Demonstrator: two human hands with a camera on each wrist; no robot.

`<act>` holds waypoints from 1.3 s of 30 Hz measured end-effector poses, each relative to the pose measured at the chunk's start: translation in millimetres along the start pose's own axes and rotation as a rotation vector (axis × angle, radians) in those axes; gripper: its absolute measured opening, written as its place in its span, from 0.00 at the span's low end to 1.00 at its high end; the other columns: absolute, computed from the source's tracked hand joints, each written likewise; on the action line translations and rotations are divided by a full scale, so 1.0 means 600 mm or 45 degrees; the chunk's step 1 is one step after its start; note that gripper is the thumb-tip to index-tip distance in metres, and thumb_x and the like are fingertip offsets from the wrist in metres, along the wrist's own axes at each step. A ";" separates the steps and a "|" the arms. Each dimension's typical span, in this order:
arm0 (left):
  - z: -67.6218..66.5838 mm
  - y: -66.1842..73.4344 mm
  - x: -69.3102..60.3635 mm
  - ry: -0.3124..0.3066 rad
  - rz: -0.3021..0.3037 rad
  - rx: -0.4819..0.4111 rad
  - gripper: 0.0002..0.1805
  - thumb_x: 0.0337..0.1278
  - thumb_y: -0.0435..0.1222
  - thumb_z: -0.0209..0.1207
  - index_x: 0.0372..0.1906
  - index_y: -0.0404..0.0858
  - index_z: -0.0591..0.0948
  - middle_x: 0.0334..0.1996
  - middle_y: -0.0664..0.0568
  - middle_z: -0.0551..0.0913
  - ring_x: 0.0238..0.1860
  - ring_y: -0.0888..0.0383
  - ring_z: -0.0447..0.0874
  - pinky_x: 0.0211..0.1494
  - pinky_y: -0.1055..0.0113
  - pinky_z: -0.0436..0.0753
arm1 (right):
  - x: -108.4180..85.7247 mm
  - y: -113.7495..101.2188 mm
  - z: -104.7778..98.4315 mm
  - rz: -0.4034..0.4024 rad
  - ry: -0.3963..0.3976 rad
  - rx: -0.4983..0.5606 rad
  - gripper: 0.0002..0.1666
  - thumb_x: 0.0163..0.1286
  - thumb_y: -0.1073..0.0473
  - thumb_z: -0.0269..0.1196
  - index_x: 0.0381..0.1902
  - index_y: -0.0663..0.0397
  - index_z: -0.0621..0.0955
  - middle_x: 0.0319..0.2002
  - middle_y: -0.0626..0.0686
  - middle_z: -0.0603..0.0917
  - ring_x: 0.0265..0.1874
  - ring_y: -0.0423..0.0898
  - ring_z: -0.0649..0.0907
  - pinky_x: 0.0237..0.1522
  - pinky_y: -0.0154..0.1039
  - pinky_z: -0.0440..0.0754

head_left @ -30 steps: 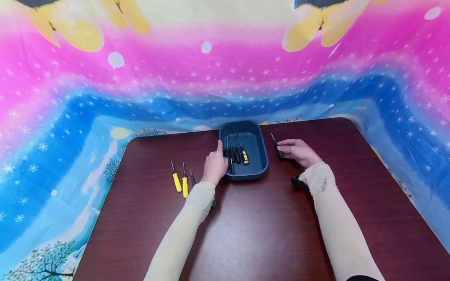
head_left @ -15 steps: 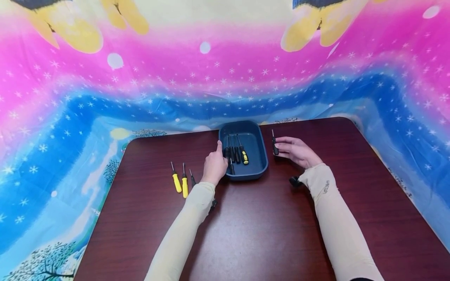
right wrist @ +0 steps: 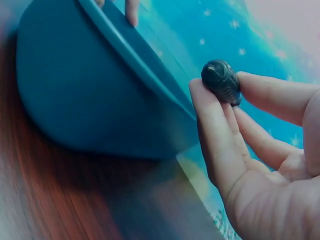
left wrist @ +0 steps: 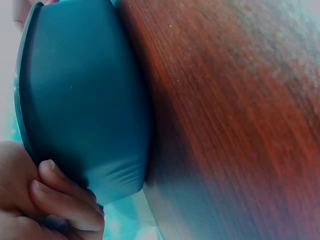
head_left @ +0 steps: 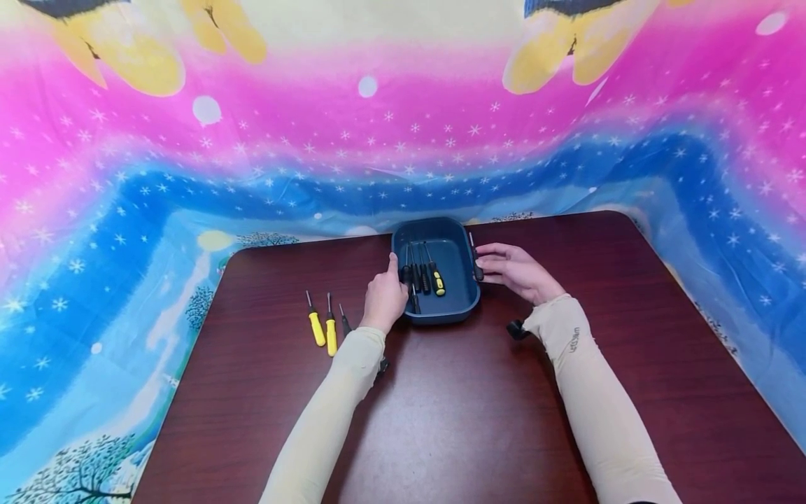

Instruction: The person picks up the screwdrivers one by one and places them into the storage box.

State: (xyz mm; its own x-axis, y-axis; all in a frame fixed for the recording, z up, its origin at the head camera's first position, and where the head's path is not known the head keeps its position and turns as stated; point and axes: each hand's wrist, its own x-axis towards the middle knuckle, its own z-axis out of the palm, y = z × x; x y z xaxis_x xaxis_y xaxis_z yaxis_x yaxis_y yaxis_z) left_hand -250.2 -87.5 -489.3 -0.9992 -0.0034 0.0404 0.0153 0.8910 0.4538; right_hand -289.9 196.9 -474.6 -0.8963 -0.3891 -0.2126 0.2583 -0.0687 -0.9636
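A black-handled screwdriver (head_left: 476, 263) is at the right rim of a dark blue box (head_left: 441, 319), overlapping that rim in the head view. The right hand (head_left: 518, 273) pinches its handle between thumb and fingers, coming in from the right. The right wrist view shows the handle's butt end and a gap between handle and rim, so the handle is clear of the box there; the shaft is out of sight in that view.

The relation that matters most, as I judge it: the box's hollow lies directly left of the held tool, whose long axis runs near to far, roughly along the box's right side, shaft tip far. The right hand is the nearer one to the tool; the left hand (head_left: 385, 297) is across the box, gripping its left rim, some fingers curled by the outer wall.

In the left half of the box lie several black-handled screwdrivers (head_left: 425, 278), partly covered by the left hand, and a yellow-and-black screwdriver (head_left: 439, 281) beside them. Farther left, on the reddish-brown surface (head_left: 453, 420), lie two yellow-handled screwdrivers (head_left: 331, 337) and a dark-handled screwdriver (head_left: 345, 322), partly hidden by the left sleeve (head_left: 327, 413). A patterned cloth (head_left: 403, 168) hangs beyond the far edge.
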 end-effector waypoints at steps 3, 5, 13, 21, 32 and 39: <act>0.001 -0.001 0.000 0.001 0.003 0.005 0.38 0.73 0.35 0.59 0.82 0.39 0.58 0.15 0.50 0.75 0.16 0.54 0.73 0.22 0.64 0.74 | 0.000 -0.004 0.018 0.016 0.002 -0.058 0.31 0.77 0.68 0.59 0.74 0.70 0.65 0.54 0.57 0.83 0.42 0.40 0.88 0.49 0.37 0.87; 0.002 -0.001 0.000 0.003 0.003 0.004 0.38 0.73 0.35 0.59 0.82 0.39 0.58 0.15 0.50 0.75 0.16 0.54 0.73 0.22 0.64 0.74 | 0.000 -0.008 0.030 0.030 0.001 -0.111 0.31 0.78 0.68 0.58 0.74 0.68 0.65 0.56 0.59 0.81 0.43 0.39 0.88 0.49 0.36 0.87; 0.002 -0.002 0.001 0.011 0.007 -0.008 0.38 0.73 0.35 0.59 0.82 0.38 0.58 0.15 0.50 0.74 0.16 0.54 0.73 0.23 0.63 0.75 | 0.003 -0.019 0.079 0.051 -0.042 -0.273 0.30 0.76 0.68 0.61 0.73 0.66 0.69 0.47 0.55 0.81 0.45 0.45 0.87 0.57 0.49 0.86; 0.000 0.000 0.001 -0.001 -0.004 -0.008 0.38 0.73 0.36 0.59 0.82 0.39 0.58 0.16 0.50 0.75 0.16 0.54 0.74 0.25 0.63 0.79 | 0.012 -0.014 0.116 0.078 -0.083 -0.360 0.31 0.76 0.67 0.61 0.73 0.66 0.69 0.52 0.62 0.81 0.43 0.48 0.87 0.58 0.54 0.84; 0.001 0.001 0.003 0.020 -0.008 0.012 0.39 0.72 0.35 0.60 0.82 0.39 0.59 0.19 0.49 0.79 0.21 0.52 0.80 0.33 0.56 0.86 | 0.024 -0.004 0.143 0.116 -0.058 -0.403 0.30 0.74 0.68 0.63 0.71 0.69 0.70 0.51 0.64 0.81 0.41 0.48 0.88 0.58 0.58 0.83; -0.001 0.001 0.001 0.010 -0.005 -0.003 0.39 0.72 0.35 0.60 0.82 0.39 0.59 0.20 0.49 0.79 0.21 0.52 0.81 0.34 0.57 0.86 | 0.027 0.005 0.164 0.157 -0.022 -0.530 0.27 0.73 0.67 0.64 0.67 0.67 0.73 0.48 0.64 0.83 0.46 0.55 0.88 0.53 0.53 0.87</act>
State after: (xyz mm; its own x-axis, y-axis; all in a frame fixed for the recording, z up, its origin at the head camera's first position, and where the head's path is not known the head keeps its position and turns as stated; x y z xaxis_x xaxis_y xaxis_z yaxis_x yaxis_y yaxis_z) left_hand -251.0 -87.3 -488.6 -0.9989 -0.0105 0.0459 0.0116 0.8900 0.4558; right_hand -268.0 100.4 -465.0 -0.8608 -0.3868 -0.3308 0.1925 0.3541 -0.9152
